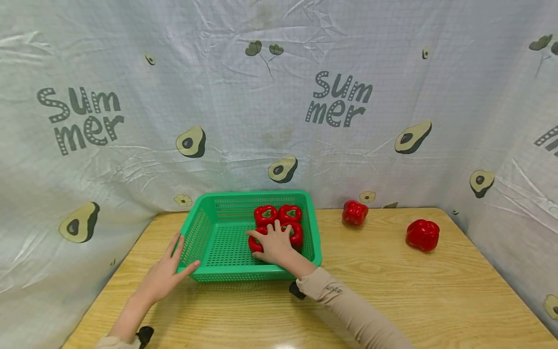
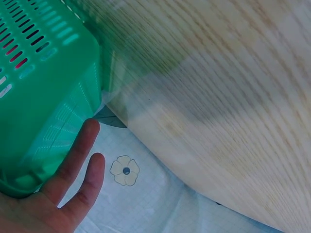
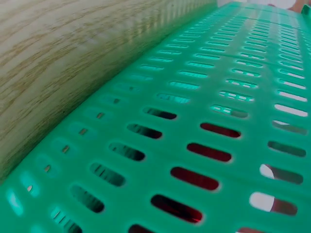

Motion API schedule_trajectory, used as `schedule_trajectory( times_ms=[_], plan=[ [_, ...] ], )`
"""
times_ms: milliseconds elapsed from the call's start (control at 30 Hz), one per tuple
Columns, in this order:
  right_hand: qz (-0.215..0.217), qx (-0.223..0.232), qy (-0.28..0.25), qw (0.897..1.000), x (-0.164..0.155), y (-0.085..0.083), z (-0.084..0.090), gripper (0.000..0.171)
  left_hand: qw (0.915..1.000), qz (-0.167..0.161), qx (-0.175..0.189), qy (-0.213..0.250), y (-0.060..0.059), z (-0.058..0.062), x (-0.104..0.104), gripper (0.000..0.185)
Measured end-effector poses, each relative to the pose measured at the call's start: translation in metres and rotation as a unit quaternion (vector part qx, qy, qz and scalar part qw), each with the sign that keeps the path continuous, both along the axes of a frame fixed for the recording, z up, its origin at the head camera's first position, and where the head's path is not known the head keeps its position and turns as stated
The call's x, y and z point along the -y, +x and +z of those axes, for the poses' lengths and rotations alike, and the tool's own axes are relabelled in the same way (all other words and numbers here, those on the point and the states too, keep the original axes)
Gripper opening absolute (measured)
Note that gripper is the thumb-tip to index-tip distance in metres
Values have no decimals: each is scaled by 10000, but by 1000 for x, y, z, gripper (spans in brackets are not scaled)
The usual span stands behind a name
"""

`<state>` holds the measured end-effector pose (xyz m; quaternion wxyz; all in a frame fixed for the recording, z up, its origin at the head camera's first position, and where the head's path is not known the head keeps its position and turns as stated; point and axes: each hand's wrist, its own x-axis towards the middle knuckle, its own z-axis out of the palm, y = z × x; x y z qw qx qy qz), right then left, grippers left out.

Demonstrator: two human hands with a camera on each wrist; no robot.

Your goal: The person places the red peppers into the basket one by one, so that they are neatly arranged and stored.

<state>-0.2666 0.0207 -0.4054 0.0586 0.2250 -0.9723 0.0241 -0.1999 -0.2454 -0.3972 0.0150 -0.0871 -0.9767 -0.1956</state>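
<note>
Left hand point(image 1: 167, 274) flat, fingers straight, bracing green basket point(image 1: 198, 232) at its 7 o'clock corner. Right hand point(image 1: 274, 242) inside basket, fingers spread over front pair of four red peppers point(image 1: 266, 213); grip unclear. Two loose peppers point(image 1: 355, 212) on tabletop point(image 1: 392, 291) at 3 o'clock. Risk: basket slides if brace slips; round peppers may roll toward tabletop edge.

Bare hands, a long beige sleeve point(image 1: 348, 310) on the right arm, black wrist-worn cameras point(image 1: 145, 334).

Green slotted basket point(image 1: 201, 228); red peppers point(image 1: 422, 234); light woodgrain table point(image 1: 392, 291); white backdrop point(image 1: 261, 97), avocado print; beige sleeve point(image 1: 348, 305).
</note>
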Motion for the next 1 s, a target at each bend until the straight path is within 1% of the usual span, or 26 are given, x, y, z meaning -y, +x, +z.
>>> schedule_trajectory(
  times_ms=[67, 133, 300, 367, 467, 700, 800, 900, 1000],
  plan=[
    [-9, -10, 114, 9999, 1, 0, 1, 54, 10000, 0, -21, 15, 0, 0, 0, 87],
    [-21, -73, 253, 9997, 1, 0, 1, 53, 10000, 5, -42, 22, 0, -1, 0, 87],
    [-13, -51, 708, 9975, -1, 0, 1, 65, 10000, 14, 8, 26, 1, -1, 0, 87],
    [-8, -30, 783, 9969, -1, 0, 2, 68, 10000, 8, 18, 25, 1, -1, 0, 87],
    [-82, -87, 732, 9972, -2, 0, 2, 67, 10000, -3, 10, 14, 0, -1, 0, 87],
    [-448, -265, 881, 9948, 0, 0, 1, 70, 10000, -1, -3, -14, 0, 1, 0, 87],
    [-470, -263, 777, 9955, -1, -2, 0, 74, 10000, 3, -13, -23, 0, 1, 0, 87],
    [-397, -318, 402, 9979, -4, -2, 0, 78, 10000, -1, 34, 9, 0, 1, 0, 87],
    [-225, -373, -35, 9990, -10, -2, 2, 77, 10000, 2, 80, 37, 0, 0, 0, 87]
  ],
)
